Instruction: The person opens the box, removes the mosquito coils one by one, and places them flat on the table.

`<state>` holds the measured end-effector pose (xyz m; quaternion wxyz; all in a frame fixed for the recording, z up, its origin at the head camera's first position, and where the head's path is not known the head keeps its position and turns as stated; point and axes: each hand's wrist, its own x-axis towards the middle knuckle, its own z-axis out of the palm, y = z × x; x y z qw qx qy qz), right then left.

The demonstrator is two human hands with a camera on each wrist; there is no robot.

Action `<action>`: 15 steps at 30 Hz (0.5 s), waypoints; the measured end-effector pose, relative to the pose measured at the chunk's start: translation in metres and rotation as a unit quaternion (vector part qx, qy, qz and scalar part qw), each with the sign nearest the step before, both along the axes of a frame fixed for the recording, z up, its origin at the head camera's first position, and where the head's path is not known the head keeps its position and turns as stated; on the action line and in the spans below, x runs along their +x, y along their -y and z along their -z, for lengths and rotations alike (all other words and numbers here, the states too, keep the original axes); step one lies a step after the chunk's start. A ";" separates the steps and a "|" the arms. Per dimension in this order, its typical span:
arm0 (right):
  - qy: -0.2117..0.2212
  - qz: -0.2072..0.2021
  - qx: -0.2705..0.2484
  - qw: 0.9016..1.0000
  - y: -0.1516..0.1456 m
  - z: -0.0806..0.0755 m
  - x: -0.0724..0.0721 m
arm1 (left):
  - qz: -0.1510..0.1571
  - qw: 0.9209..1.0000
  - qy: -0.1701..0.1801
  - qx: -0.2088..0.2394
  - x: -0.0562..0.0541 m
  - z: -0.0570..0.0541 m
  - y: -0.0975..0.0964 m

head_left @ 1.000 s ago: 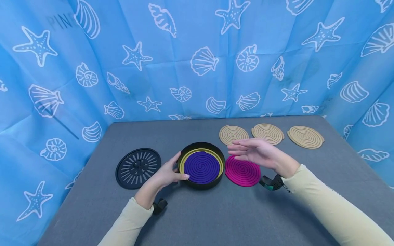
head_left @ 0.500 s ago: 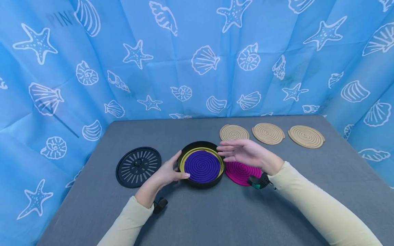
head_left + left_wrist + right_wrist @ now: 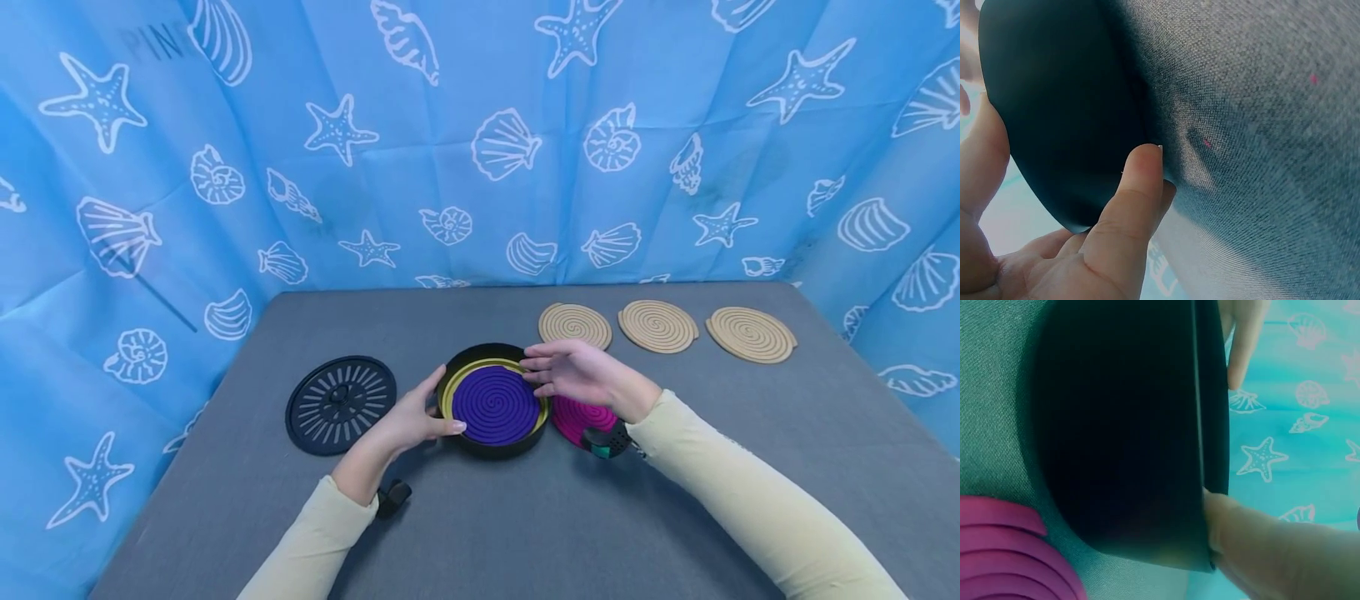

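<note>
A black round holder (image 3: 478,451) sits mid-table in the head view, with a purple spiral coaster (image 3: 496,405) lying in it. A yellow rim (image 3: 455,380) shows around the purple one. My left hand (image 3: 415,417) grips the holder's left side, thumb and fingers spread around its wall; in the left wrist view the thumb (image 3: 1138,181) lies against the dark wall. My right hand (image 3: 573,371) is at the holder's right rim, fingers fairly straight and reaching over it. A magenta spiral coaster (image 3: 572,418) lies right of the holder, partly hidden under the right hand and wrist.
A black slotted lid (image 3: 341,406) with a small knob lies left of the holder. Three beige spiral coasters, a left one (image 3: 575,325), a middle one (image 3: 657,326) and a right one (image 3: 751,334), lie along the back right. Behind the grey table (image 3: 480,533) hangs a blue shell-print curtain (image 3: 420,150).
My right hand has moved left from above the magenta coaster to the holder's right rim. The left hand has stayed on the holder.
</note>
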<state>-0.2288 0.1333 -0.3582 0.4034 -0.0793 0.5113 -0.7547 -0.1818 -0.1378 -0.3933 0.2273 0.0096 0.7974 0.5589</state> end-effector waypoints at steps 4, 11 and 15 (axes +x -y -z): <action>0.004 0.008 0.011 1.000 0.003 0.004 -0.004 | -0.001 1.000 0.000 -0.001 0.000 0.000 0.000; -0.011 0.008 0.042 0.999 0.009 0.005 -0.008 | 0.000 1.000 0.000 0.003 0.000 0.000 0.000; -0.014 0.008 0.067 0.998 0.013 0.004 -0.009 | -0.001 1.000 0.003 0.004 0.000 0.000 0.001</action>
